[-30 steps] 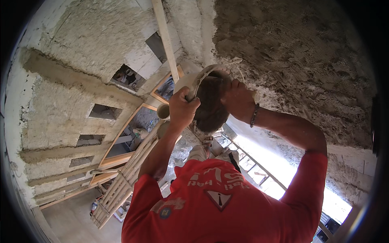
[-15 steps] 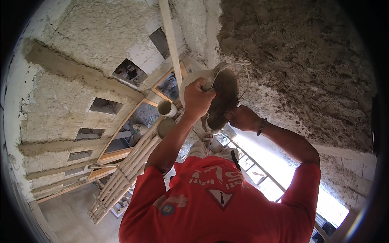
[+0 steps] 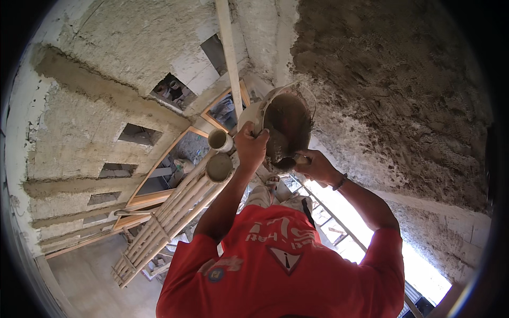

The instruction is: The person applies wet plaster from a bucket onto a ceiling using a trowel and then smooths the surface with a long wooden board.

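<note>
White lettering and triangular warning sign on red shirt

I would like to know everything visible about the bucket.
The bucket looks pale outside, perhaps plastic, with dark, mortar-like residue inside. A thin handle arcs beyond its upper right. It is tilted, mouth toward the camera. The left hand grips its left edge; the right hand is by its lower edge.

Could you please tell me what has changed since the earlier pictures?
The right hand has moved down to the lower edge of the bucket; whether it holds anything is unclear. The bucket has turned so more of its inside shows. The left hand still holds the bucket, and the pale tub and bamboo poles stay in place.
</note>
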### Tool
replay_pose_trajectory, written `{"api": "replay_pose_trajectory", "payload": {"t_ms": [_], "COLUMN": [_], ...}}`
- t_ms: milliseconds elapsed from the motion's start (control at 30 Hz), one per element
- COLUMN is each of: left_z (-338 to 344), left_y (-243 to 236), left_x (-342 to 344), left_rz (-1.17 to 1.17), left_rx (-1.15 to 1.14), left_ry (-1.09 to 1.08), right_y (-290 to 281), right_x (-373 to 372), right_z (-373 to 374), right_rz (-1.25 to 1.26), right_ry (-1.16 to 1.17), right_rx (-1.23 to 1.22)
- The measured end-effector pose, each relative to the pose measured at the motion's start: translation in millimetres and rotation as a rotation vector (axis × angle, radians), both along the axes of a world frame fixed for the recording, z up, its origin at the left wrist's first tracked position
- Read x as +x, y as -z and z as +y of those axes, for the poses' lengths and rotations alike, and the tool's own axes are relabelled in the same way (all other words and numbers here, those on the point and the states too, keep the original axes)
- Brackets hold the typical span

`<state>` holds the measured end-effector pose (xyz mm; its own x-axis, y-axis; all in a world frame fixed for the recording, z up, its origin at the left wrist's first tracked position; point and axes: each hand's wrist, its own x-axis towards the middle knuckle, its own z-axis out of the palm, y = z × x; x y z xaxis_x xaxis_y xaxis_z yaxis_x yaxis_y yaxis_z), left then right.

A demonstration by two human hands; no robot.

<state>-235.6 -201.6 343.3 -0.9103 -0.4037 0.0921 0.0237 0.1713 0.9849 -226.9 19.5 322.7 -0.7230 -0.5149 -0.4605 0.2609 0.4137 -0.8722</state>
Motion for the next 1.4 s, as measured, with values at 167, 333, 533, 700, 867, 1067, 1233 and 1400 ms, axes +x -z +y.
{"api": "replay_pose_trajectory", "payload": {"t_ms": [167,333,533,700,867,1067,1233,1400], "left_z": [-27.0,-37.9,-92.1,-139.3,-188.9,-213.9,-198.2,-164.0], "left_y": [29.2,27.9,96.6,129.6,164.2,196.5,159.9,129.3], "left_x": [-8.8,-17.7,-0.8,40.2,85.0,103.5,106.1,90.5], "left_rz": [0.089,0.070,0.030,-0.116,-0.100,-0.112,-0.124,-0.045], "left_rx": [0.242,0.254,0.161,0.173,0.104,0.114,0.211,0.252], "left_ry": [-0.002,-0.075,-0.189,-0.303,-0.442,-0.425,-0.477,-0.452], "right_y": [11.8,16.1,-12.1,-38.8,-12.1,49.2,-63.5,-18.2], "right_x": [-14.3,-26.1,-43.5,-60.9,-87.0,-162.5,-116.3,-64.1], "right_z": [14.5,30.5,31.2,22.1,33.8,160.8,171.2,148.4], "right_rz": [0.365,0.331,0.302,0.185,0.271,0.328,0.587,0.458], "right_ry": [0.008,-0.011,-0.071,-0.169,-0.293,0.349,0.521,0.349], "right_rx": [0.176,0.282,0.363,0.241,-0.060,0.202,0.230,0.327]}}
